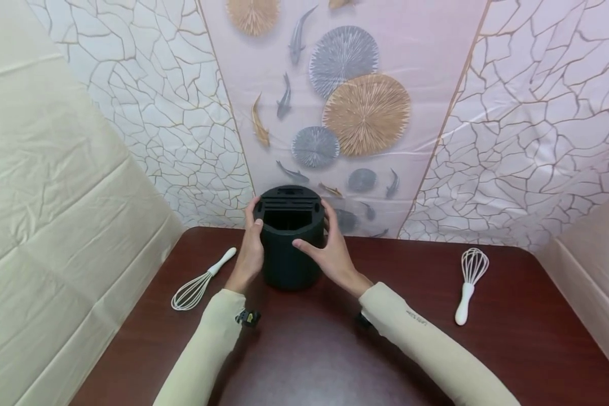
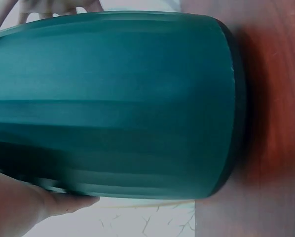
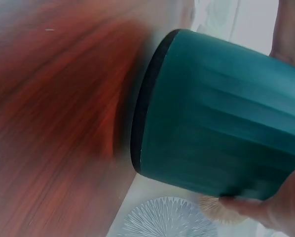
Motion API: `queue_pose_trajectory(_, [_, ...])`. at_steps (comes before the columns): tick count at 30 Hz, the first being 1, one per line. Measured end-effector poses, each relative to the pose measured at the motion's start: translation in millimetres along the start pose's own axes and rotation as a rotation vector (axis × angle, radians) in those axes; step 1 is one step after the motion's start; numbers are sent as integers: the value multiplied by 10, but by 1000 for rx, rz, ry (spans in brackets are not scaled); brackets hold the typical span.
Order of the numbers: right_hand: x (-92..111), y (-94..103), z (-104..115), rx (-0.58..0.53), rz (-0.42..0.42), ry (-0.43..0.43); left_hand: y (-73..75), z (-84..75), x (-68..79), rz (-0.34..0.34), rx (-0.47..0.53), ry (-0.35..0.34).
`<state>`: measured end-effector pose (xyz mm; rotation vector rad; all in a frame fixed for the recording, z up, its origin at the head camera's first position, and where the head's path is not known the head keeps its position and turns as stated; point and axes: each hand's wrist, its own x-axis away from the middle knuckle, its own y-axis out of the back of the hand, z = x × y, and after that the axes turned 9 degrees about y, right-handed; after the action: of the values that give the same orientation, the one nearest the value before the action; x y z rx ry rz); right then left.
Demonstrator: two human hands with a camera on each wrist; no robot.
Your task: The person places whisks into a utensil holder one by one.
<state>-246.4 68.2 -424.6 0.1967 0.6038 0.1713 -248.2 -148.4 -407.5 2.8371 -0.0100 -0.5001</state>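
Note:
A dark green, round utensil holder (image 1: 291, 259) stands upright near the back of the table, its black top showing narrow slots and a wide rectangular opening. My left hand (image 1: 252, 245) grips its left side near the rim, thumb toward the front. On the opposite side my right hand (image 1: 335, 254) holds it, with the thumb across the front and the fingers round the right side. In the left wrist view the smooth green wall (image 2: 118, 108) fills most of the picture. Its dark base (image 3: 146, 108) is close to the tabletop; whether it touches, I cannot tell.
A white-handled whisk (image 1: 203, 282) lies to the left of my left hand. Another whisk (image 1: 468, 287) lies far to the right, its wires toward the back. The reddish-brown table (image 1: 304, 349) meets patterned cloth (image 1: 365, 113) behind it and pale cloth at both sides.

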Motion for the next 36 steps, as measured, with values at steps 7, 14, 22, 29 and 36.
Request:
queue_pose_trajectory(7, [191, 165, 161, 24, 1, 1, -113, -49, 137, 61, -29, 15])
queue_pose_trajectory(14, [358, 328, 199, 27, -27, -18, -284, -62, 222, 117, -6, 26])
queue_pose_trajectory(22, [503, 516, 177, 49, -49, -34, -463, -124, 219, 178, -13, 13])
queue_pose_trajectory(29, [557, 664, 225, 76, -64, -53, -603, -191, 196, 219, 0, 26])
queue_pose_trajectory(36, [628, 801, 254, 103, -73, -74, -735, -255, 211, 241, -16, 49])
